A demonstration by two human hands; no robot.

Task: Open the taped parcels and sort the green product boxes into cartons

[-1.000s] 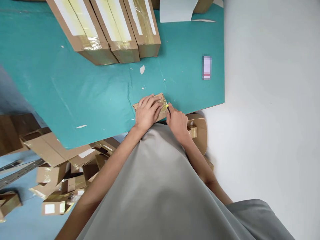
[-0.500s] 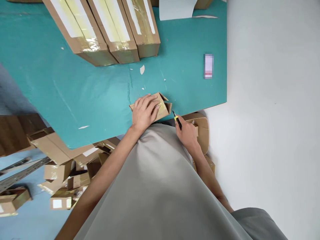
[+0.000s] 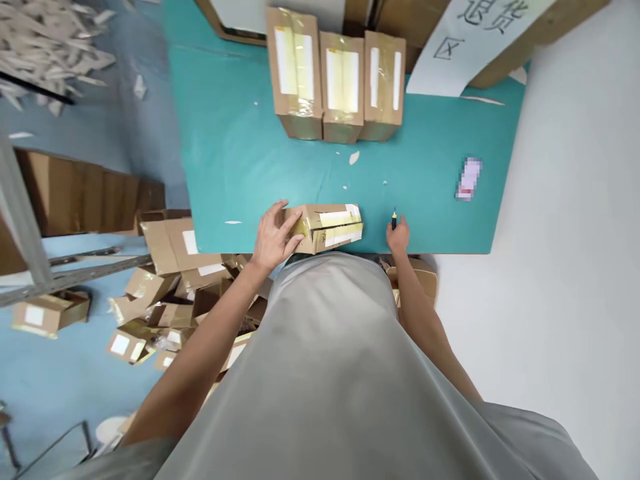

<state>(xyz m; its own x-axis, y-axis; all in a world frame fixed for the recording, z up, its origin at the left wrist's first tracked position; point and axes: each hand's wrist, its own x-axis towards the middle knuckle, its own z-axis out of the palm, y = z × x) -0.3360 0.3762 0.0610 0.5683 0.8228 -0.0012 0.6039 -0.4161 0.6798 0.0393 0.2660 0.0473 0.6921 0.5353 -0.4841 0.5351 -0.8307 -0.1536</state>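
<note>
A small cardboard box (image 3: 334,225) lies near the front edge of the teal table, its taped, white-labelled face up with a slit along the middle. My left hand (image 3: 274,235) grips its left end, thumb and fingers spread against the cardboard. To the right of the box, apart from it, my right hand (image 3: 399,235) is closed around a black and yellow cutter (image 3: 394,219), whose tip points away from me over the table.
Three taped boxes (image 3: 343,87) stand in a row at the back of the teal table (image 3: 230,147). A handwritten paper sign (image 3: 450,47) hangs behind them. A pixelated pale item (image 3: 469,179) lies at right. Opened cartons (image 3: 170,313) are heaped on the floor at left.
The box has turned so its slit, labelled face is up. My left hand has shifted from its top to its left end. My right hand with the cutter has moved farther from the box. The view has shifted.
</note>
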